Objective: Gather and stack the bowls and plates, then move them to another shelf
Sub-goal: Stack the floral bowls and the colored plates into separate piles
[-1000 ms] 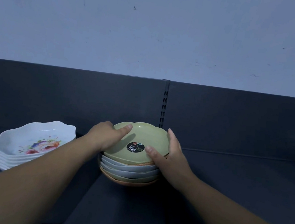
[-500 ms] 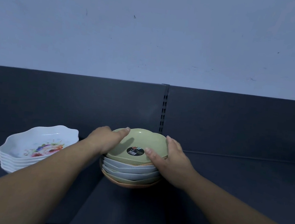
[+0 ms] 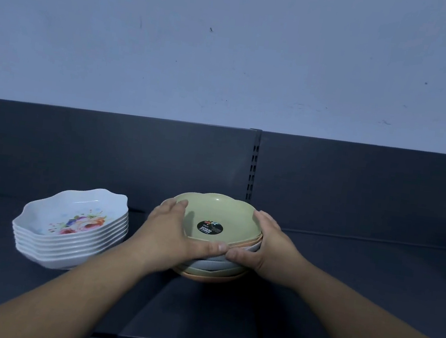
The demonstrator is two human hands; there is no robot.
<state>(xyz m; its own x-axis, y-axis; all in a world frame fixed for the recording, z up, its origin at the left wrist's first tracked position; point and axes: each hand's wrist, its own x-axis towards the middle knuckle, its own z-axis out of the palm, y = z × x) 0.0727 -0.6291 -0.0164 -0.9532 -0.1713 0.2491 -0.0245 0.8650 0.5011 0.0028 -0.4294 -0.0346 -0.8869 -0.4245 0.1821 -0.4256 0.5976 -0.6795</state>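
1. A stack of coloured bowls point(image 3: 212, 268) is seen on the dark shelf point(image 3: 356, 283), roughly centre, just in front of the slotted upright point(image 3: 252, 169) in the back panel.
2. The top green bowl point(image 3: 221, 216) is tilted, its far rim raised toward the back panel; a round black sticker point(image 3: 210, 227) is carried inside it.
3. Below it, orange, white, green and orange rims are visible; the exact count cannot be told.
4. The left hand point(image 3: 169, 232) is wrapped on the stack's left side, fingers curled over the green bowl's rim, thumb laid along the front edge.
5. The right hand point(image 3: 265, 247) is clamped on the right side, fingers over the rim, thumb at the front.
6. The two thumbs are touching, or nearly so, at the front of the stack.
7. The bottom bowl appears to be resting on the shelf; contact cannot be confirmed.
8. A separate stack of white floral plates point(image 3: 71, 231) with scalloped rims is sat to the left on the same shelf, near the left forearm, clear of the bowls.
9. A pale wall point(image 3: 230, 51) is seen above the back panel.
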